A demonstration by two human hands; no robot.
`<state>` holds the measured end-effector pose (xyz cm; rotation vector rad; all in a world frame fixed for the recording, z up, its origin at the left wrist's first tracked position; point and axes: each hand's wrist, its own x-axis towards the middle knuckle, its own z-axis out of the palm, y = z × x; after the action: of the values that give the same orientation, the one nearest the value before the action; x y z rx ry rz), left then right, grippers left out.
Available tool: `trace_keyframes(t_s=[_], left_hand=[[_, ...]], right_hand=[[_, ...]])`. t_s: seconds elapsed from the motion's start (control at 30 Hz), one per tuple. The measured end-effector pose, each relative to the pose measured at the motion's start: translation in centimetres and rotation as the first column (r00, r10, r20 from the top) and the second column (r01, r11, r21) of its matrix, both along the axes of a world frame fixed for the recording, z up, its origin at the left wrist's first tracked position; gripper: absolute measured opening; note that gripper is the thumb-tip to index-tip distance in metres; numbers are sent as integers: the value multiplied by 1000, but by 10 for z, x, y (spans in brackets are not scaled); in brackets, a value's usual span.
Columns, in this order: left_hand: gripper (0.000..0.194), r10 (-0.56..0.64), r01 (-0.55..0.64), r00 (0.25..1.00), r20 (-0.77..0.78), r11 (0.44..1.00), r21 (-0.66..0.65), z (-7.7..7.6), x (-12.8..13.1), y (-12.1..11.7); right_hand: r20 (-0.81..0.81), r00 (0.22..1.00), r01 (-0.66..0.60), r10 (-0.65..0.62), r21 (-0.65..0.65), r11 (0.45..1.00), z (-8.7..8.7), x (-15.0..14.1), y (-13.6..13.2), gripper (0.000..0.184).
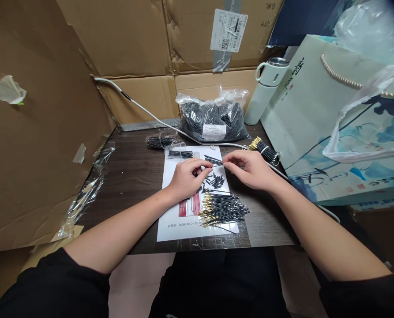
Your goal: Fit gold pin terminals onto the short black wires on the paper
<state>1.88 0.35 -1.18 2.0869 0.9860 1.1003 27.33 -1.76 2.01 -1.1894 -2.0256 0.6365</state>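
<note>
My left hand (190,176) is closed in a pinch, thumb and index fingertip together, above the printed sheet (170,194). Facing it, my right hand (249,168) also pinches, its fingertips close to the left ones. Whatever lies in either pinch is too small to make out. Just behind the fingertips is a small row of thin black wires (212,159). Short black tube pieces (216,180) lie scattered below the hands. Nearer me spreads a pile of black wires with gold-coloured ends (225,210), partly covering the sheet.
At the back sits a clear bag of black pieces (213,121). Bundled black wires (162,141) lie left, and a gold-tipped bundle (264,149) right. A white cable (147,112) crosses the table. A bottle (268,90) and paper bag (316,115) stand right; cardboard (34,132) walls the left.
</note>
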Motion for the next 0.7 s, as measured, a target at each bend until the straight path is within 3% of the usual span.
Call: trace_keyframes(t_s=[0.5, 0.7], left_hand=[[10, 57, -56, 997, 43, 998, -29, -4, 0, 0], [9, 66, -64, 997, 49, 997, -34, -4, 0, 0]], right_hand=[[41, 999, -23, 19, 109, 994, -1, -2, -2, 15], [16, 1000, -15, 13, 76, 997, -4, -3, -1, 17]])
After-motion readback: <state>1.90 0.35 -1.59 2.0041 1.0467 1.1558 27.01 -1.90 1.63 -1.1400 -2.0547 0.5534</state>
